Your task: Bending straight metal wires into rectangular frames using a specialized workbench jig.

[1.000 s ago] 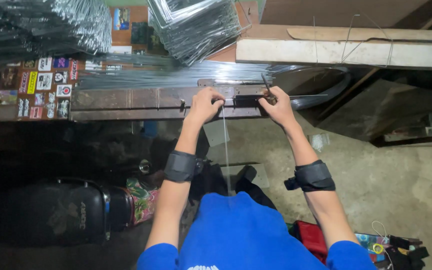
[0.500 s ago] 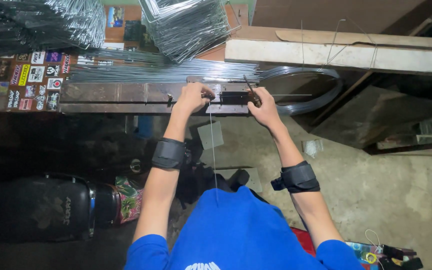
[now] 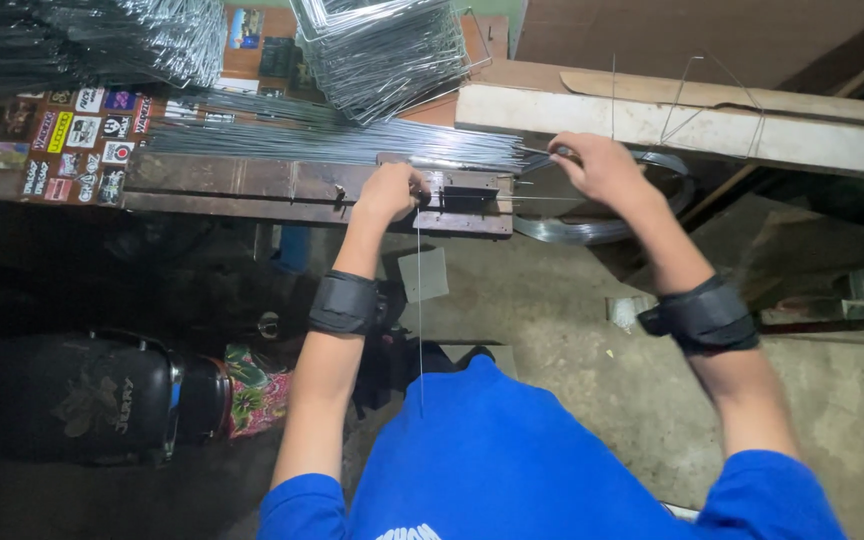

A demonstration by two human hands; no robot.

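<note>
The desk (image 3: 252,185) is running across the upper part of the view, its front edge carrying a long metal plate with a small dark jig (image 3: 467,195) near its right end. Along its back edge, 2 heaps of bent wire frames (image 3: 382,50) are lying stacked, and a flat bundle of straight wire rods (image 3: 332,145) is spreading just behind the jig. A coil of wire (image 3: 592,228) is hanging off the desk's right end, below a pale wooden beam (image 3: 692,125).

The left hand (image 3: 390,192) is resting closed on the jig's left side, its grip pressing down on a thin wire (image 3: 418,300) that is hanging straight down from the front edge toward the blue shirt. The right hand (image 3: 600,168) is hovering past the jig's right end, fingers pinched around a strand of wire (too fine to follow far) leading back toward the jig. Both wrists are wearing black bands.
</note>
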